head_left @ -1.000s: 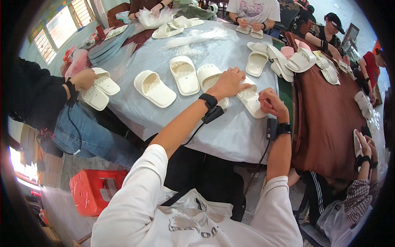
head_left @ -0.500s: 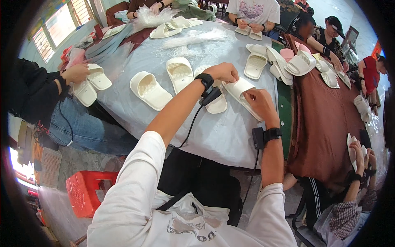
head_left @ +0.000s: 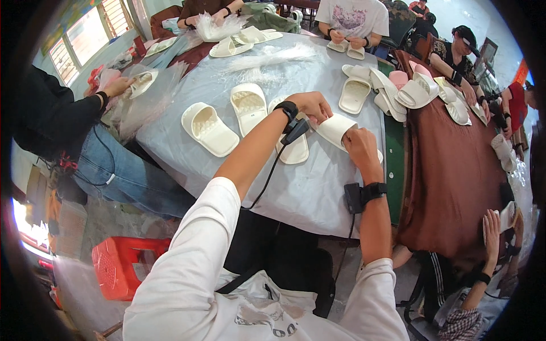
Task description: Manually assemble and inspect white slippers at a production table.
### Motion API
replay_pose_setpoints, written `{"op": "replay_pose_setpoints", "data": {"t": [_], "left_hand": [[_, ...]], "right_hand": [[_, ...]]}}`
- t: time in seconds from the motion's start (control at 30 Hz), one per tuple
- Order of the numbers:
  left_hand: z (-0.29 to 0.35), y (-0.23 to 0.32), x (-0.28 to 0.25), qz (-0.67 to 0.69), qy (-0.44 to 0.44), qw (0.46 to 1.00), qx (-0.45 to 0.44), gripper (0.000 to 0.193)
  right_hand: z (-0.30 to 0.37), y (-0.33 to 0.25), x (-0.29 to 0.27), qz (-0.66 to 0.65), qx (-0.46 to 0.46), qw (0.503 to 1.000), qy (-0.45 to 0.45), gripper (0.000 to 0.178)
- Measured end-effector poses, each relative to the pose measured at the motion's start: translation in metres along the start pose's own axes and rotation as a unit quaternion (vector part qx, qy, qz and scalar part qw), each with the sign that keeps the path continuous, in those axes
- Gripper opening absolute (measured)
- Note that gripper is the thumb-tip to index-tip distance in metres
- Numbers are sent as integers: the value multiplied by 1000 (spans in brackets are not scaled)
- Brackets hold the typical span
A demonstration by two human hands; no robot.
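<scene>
A cream slide slipper [head_left: 336, 129] lies slanted at the middle of the grey-covered table, between my two hands. My left hand [head_left: 309, 105] is closed at the far left edge of its strap, fingers bent down. On the strap's near right edge, my right hand [head_left: 362, 145] pinches with curled fingers; part of the sole shows beyond that hand. Another cream slipper [head_left: 296, 152] is partly hidden under my left wrist. Left of it stand two more, a middle slipper [head_left: 250, 111] and a left slipper [head_left: 210, 131], toes open toward me.
Several slippers [head_left: 354, 95] sit at the right, some over the brown-covered table [head_left: 443, 182]. Clear plastic bags [head_left: 273, 59] are piled at the far side. On the left, a person holds a slipper [head_left: 143, 84] with clear plastic. A red stool [head_left: 116, 267] stands lower left.
The slipper between my hands has turned to lie more crosswise, and my right hand has shifted slightly down along its strap. The co-worker's slippers at left have moved away, with plastic around one.
</scene>
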State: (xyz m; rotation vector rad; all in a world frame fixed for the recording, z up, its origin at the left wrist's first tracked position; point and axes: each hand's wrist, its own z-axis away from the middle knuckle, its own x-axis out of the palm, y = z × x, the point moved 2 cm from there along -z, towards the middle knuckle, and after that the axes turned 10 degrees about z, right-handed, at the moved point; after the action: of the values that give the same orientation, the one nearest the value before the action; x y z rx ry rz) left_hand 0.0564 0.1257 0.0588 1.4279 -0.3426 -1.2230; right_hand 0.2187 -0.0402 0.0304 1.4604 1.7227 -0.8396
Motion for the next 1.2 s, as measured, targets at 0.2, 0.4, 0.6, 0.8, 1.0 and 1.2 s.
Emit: {"op": "replay_pose_setpoints", "data": {"t": [0.2,0.4,0.6,0.8,1.0,1.2], "left_hand": [[5,-14,-5,59,63,996,28,32],[12,-9,3,105,39,991,70,32],[13,-12,-7,118,-20,990,75,34],[13,-10,-3,134,11,986,97,30],[10,-17,0,127,60,984,112,25],[19,-21,1,120,147,970,149,18]], "right_hand": [[-5,-3,12,-50,2,997,51,17],[3,2,12,-44,24,998,32,15],[-2,-4,11,-63,48,996,26,13],[1,1,18,-52,61,996,45,12],[0,1,16,-78,101,992,-3,15],[-6,-9,-1,-215,130,966,-64,20]]}}
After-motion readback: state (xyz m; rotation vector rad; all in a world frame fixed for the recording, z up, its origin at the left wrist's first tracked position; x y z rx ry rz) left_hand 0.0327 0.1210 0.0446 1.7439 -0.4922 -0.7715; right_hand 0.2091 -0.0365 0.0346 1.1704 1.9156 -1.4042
